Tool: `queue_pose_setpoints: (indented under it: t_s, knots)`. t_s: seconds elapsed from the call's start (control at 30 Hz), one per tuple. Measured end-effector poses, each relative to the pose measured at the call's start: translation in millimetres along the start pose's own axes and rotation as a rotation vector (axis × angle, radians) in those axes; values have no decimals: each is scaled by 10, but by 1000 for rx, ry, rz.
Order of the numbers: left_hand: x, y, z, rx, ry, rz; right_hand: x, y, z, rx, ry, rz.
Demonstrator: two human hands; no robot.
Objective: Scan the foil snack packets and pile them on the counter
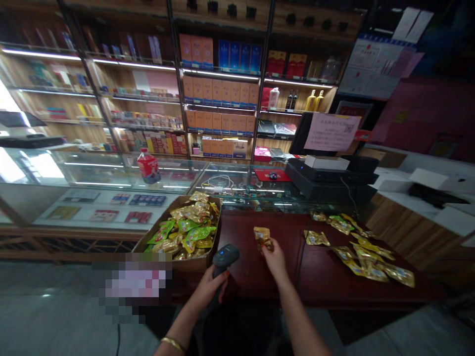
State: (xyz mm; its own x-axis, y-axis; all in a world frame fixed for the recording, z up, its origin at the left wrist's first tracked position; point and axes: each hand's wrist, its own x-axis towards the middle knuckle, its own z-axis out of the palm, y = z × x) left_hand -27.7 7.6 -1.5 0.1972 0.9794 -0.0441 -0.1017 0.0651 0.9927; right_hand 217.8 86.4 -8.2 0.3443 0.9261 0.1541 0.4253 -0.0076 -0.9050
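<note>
The left hand (pixel 213 286) grips a handheld scanner (pixel 226 255); the right hand (pixel 274 259) pinches a gold packet (pixel 261 233) just above the table (pixel 241 287), ahead of and right of the scanner. Beyond the left hand, a cardboard box (pixel 198 264) is heaped with gold and green packets. Well to the right of the right hand, more loose packets (pixel 367 262) lie scattered. The work looks partway through; which group is finished, I cannot tell.
</note>
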Motion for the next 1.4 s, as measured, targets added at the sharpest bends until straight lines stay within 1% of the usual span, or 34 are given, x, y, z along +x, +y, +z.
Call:
queue_pose_setpoints:
  t_s: [0.07, 0.13, 0.33, 0.7, 0.93, 1.4]
  knots:
    - [-18, -2, 3, -7, -4, 0, -111, 17, 258, 45, -31, -22]
    - [-32, 0, 3, -18, -14, -2, -188, 54, 345, 57, -42, -33]
    - [-29, -10, -27, -27, -28, 2, -176, 113, 271, 13, -36, 2]
    - [-42, 37, -21, 10, -73, 10, -222, 67, 294, 24, -47, -14]
    - [-62, 34, -30, -32, -59, 32, -235, 42, 289, 30, -57, -27]
    - [-63, 30, -35, -75, -51, 21, -240, 76, 299, 63, -77, -72]
